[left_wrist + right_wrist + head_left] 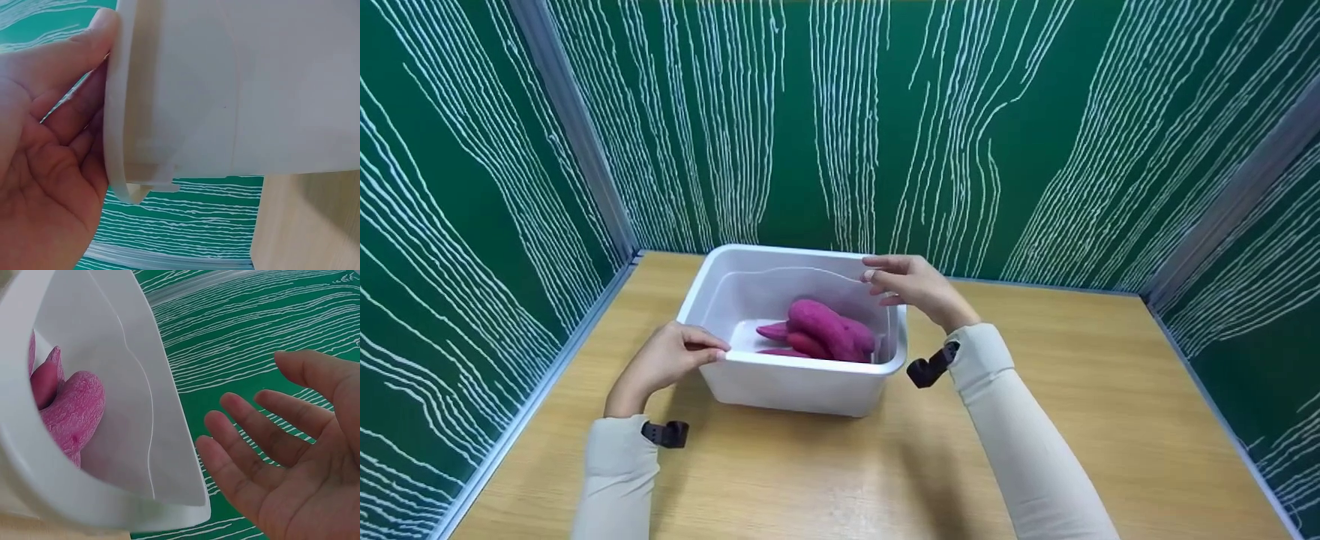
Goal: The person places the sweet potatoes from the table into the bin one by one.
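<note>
A white plastic bin (pixel 799 386) stands on the table with several pink-purple sweet potatoes (pixel 814 322) piled toward its right side. One redder, smoother piece (pixel 46 384) lies among them. My left hand (pixel 664 362) pinches the bin's rim near the front left corner, thumb and fingertips at the edge; the left wrist view shows the fingers partly hidden behind the rim (pixel 115 107). By the right end of the bin is my right hand (pixel 919 289), its fingers loosely spread. In the right wrist view that hand is apart from the bin wall and holds nothing.
The wooden table (pixel 1057 390) carries the bin left of centre. Green panels with white wavy lines (pixel 847 135) stand behind and at both sides, joined by grey metal posts (pixel 577 127). Each wrist wears a small black camera (pixel 934 366).
</note>
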`<state>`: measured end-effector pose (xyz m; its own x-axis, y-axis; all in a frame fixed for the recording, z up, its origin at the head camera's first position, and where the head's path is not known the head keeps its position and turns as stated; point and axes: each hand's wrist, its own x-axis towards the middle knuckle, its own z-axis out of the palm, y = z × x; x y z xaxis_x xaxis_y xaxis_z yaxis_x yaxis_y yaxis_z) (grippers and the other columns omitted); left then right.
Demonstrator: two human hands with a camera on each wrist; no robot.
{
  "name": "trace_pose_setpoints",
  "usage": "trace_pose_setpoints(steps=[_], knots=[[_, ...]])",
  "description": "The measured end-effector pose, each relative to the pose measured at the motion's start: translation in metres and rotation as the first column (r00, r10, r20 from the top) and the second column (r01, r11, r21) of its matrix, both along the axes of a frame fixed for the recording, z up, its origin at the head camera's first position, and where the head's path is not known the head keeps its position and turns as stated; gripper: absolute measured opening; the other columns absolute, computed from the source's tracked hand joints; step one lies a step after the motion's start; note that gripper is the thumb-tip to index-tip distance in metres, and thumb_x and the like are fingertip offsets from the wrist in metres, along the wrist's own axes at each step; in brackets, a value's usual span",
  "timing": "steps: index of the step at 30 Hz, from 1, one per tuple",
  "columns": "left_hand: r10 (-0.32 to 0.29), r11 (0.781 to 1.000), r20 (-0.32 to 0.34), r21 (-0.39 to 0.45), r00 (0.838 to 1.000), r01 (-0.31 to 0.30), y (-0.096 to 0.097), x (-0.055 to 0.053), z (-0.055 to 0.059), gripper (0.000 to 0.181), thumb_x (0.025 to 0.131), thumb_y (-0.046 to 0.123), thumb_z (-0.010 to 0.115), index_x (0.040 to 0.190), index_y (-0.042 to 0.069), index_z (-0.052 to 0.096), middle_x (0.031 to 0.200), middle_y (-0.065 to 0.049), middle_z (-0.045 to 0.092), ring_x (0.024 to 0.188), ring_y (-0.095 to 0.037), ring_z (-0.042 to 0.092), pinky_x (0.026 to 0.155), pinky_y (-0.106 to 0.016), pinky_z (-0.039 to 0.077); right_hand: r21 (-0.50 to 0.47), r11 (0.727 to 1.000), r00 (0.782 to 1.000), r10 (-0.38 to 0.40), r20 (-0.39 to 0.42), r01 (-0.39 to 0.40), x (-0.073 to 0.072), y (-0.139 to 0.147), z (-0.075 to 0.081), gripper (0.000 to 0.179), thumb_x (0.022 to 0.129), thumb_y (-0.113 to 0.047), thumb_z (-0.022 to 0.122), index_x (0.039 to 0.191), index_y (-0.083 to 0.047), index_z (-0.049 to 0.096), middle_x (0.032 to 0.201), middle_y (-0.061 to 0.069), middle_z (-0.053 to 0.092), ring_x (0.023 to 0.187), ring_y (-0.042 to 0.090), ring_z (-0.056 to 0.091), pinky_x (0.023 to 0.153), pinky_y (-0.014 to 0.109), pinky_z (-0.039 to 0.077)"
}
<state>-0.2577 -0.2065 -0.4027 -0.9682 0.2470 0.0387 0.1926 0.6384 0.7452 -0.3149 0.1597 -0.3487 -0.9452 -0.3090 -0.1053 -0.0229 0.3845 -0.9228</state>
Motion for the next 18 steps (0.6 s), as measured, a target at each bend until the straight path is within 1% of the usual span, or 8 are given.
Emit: trace_pose_setpoints(steps=[3,6,9,12,15,17,18], knots=[[0.003,1.0,0.015,-0.005,1.0,-0.003,-0.002,-0.001,0.001,0.023,0.086,0.024,0.072,0.103,0.009,0.076,0.107,-0.012,0.072,0.096,-0.025,0.058,0.09,-0.045,0.053,-0.005,1.0,1.0,0.015,0.003,-0.015,0.001,0.003,-0.001,0.042,0.097,-0.032,0.056,0.134,-0.014,0.055,0.125,0.01,0.063,0.112,0.025,0.061,0.096,0.042,0.051],[0.002,1.0,0.018,-0.008,1.0,-0.002,-0.002,-0.001,0.004,0.028,0.089,0.028,0.068,0.108,0.009,0.074,0.112,-0.013,0.07,0.099,-0.026,0.058,0.093,-0.046,0.051,0.002,1.0,1.0,0.029,0.0,-0.029,0.003,0.008,-0.001,0.041,0.098,-0.036,0.055,0.132,-0.013,0.058,0.125,0.01,0.063,0.113,0.025,0.061,0.097,0.043,0.05],[-0.003,1.0,0.029,0.001,1.0,0.003,0.0,-0.001,0.007,0.032,0.093,0.03,0.063,0.116,0.01,0.07,0.121,-0.014,0.067,0.109,-0.03,0.058,0.099,-0.049,0.047,0.017,0.999,0.999,0.049,0.0,-0.049,0.005,0.014,-0.002,0.043,0.098,-0.04,0.053,0.131,-0.013,0.058,0.126,0.01,0.063,0.114,0.026,0.061,0.097,0.042,0.05],[0.005,1.0,0.037,0.022,0.999,-0.006,0.003,-0.001,0.014,0.037,0.096,0.033,0.057,0.125,0.012,0.065,0.131,-0.013,0.061,0.124,-0.034,0.053,0.103,-0.051,0.042,0.032,0.997,0.998,0.064,0.001,-0.064,0.007,0.023,-0.004,0.044,0.099,-0.041,0.051,0.131,-0.012,0.058,0.128,0.012,0.062,0.117,0.029,0.059,0.098,0.044,0.049],[0.03,0.999,0.014,0.016,0.999,-0.031,0.005,-0.001,0.021,0.042,0.099,0.037,0.051,0.132,0.013,0.06,0.139,-0.013,0.055,0.131,-0.036,0.047,0.104,-0.052,0.04,0.061,0.996,0.998,0.07,0.001,-0.07,0.009,0.032,-0.007,0.045,0.099,-0.043,0.049,0.132,-0.012,0.058,0.13,0.013,0.061,0.119,0.032,0.058,0.1,0.046,0.048],[0.06,0.998,-0.021,-0.014,0.998,-0.06,0.007,0.001,0.026,0.046,0.099,0.041,0.049,0.136,0.015,0.056,0.142,-0.013,0.051,0.133,-0.037,0.043,0.104,-0.055,0.038,0.084,0.994,0.997,0.073,-0.003,-0.072,0.01,0.038,-0.01,0.049,0.098,-0.046,0.049,0.134,-0.013,0.056,0.132,0.014,0.06,0.12,0.033,0.057,0.101,0.048,0.046],[0.071,0.997,-0.051,-0.037,0.996,-0.073,0.007,0.002,0.028,0.047,0.099,0.042,0.048,0.137,0.015,0.054,0.143,-0.014,0.051,0.134,-0.038,0.043,0.105,-0.056,0.037,0.099,0.993,0.997,0.071,-0.006,-0.07,0.011,0.042,-0.011,0.051,0.098,-0.047,0.049,0.135,-0.014,0.055,0.132,0.014,0.059,0.121,0.033,0.057,0.101,0.049,0.046]])
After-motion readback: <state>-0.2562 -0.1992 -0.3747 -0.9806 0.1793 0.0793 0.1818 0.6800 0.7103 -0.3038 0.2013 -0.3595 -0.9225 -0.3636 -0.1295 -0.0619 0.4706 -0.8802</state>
